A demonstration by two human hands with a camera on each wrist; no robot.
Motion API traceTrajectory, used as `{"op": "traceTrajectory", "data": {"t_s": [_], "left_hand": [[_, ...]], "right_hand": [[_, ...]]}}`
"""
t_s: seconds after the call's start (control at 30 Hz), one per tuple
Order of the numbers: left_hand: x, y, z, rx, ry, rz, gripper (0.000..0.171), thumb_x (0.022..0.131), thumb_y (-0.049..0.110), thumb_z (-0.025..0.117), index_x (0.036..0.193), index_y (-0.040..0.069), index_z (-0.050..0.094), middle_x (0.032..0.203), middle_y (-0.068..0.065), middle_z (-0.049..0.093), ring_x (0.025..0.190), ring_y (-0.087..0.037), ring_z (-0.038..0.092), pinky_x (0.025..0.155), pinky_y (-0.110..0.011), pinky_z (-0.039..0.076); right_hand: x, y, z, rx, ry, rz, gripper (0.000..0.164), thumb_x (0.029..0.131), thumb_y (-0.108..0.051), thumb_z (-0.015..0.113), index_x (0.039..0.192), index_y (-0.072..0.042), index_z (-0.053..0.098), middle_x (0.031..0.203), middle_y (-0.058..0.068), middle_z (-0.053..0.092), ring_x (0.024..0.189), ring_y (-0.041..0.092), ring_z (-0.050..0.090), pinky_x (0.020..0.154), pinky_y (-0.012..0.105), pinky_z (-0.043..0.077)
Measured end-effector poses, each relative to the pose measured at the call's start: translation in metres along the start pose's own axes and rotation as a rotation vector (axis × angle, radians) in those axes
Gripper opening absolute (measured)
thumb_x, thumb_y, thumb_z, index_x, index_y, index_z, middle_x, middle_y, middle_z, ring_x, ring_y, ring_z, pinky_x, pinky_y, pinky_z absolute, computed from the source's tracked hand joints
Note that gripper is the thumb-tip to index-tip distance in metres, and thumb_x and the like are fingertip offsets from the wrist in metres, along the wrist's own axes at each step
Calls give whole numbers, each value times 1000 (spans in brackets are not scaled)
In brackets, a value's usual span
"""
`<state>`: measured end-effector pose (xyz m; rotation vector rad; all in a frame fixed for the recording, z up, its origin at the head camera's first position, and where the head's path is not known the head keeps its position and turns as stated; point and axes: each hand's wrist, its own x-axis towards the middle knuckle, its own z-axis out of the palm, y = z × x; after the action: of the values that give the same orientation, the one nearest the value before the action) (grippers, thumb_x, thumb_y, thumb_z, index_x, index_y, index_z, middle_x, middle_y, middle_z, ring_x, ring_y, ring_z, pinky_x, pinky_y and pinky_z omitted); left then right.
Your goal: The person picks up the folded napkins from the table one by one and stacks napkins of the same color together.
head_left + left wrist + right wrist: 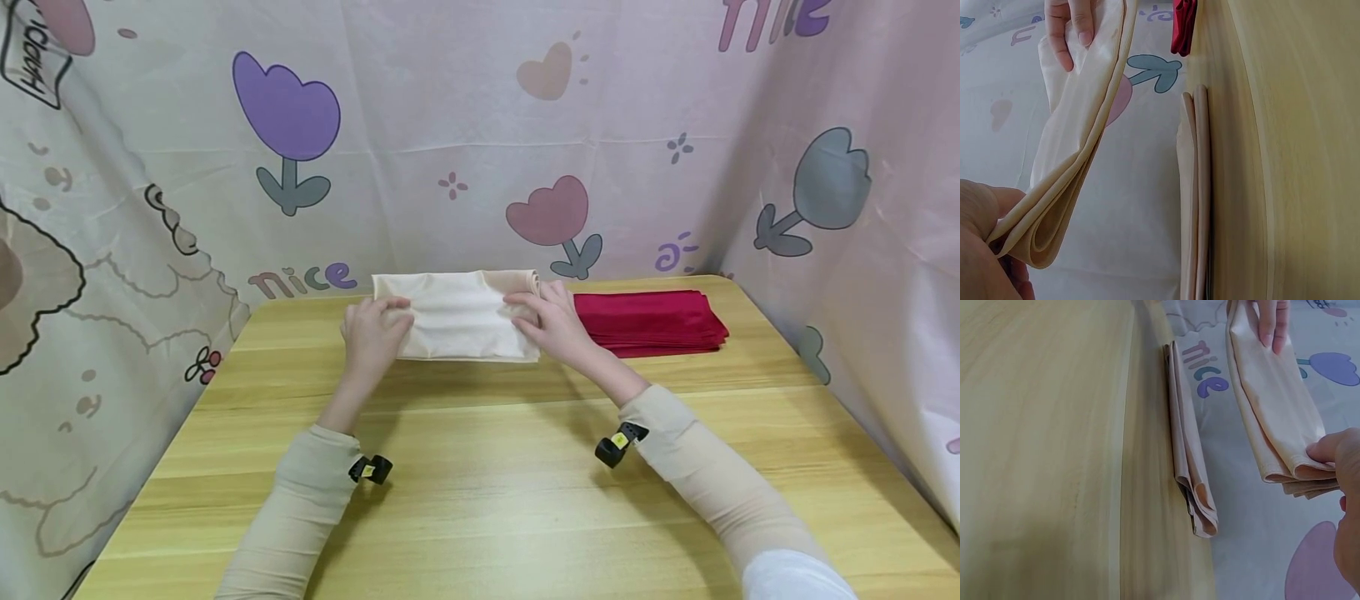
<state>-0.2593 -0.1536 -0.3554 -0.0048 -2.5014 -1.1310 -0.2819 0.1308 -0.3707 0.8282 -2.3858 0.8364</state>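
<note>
Both hands hold a folded cream cloth (pixel 467 312) in the air, roughly level, its layers showing at the ends. My left hand (pixel 372 333) pinches one short end, thumb on one face and fingers behind, as the left wrist view shows. At the other end my right hand (pixel 558 325) grips the cloth between thumb and fingers. Beneath it, apart from the held one, another folded cream cloth (pixel 1194 187) lies on the table; the right wrist view shows its folded layers (pixel 1190 444). From the head view the held cloth mostly hides it.
A neat stack of folded dark red cloth (pixel 648 323) lies on the wooden table (pixel 480 483), right of the held cloth. A printed curtain (pixel 420 108) with flowers and hearts hangs behind the table's far edge and along both sides.
</note>
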Motion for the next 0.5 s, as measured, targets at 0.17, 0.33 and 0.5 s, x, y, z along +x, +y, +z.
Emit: {"op": "traceTrajectory", "data": {"t_s": [0.17,0.33,0.5], "left_hand": [[2,-1,0,15,3,-1,24,84,22,71,106,12,72,108,-14,63,103,-32,42,96,-48,27],[3,-4,0,35,26,20,23,85,21,71,105,11,72,106,-16,64,101,-33,43,96,-50,28],[6,-6,-1,64,41,22,22,85,20,70,105,11,72,104,-16,64,99,-33,43,94,-49,29]], "right_hand": [[3,2,3,-9,-1,-2,30,86,-12,72,115,-13,70,81,6,54,98,29,41,84,45,30],[7,3,9,-45,9,-18,30,85,-14,73,115,-14,70,82,6,55,96,29,43,83,45,33],[10,4,14,-72,8,-20,30,85,-15,73,115,-15,70,93,7,61,97,29,45,84,46,34]]}}
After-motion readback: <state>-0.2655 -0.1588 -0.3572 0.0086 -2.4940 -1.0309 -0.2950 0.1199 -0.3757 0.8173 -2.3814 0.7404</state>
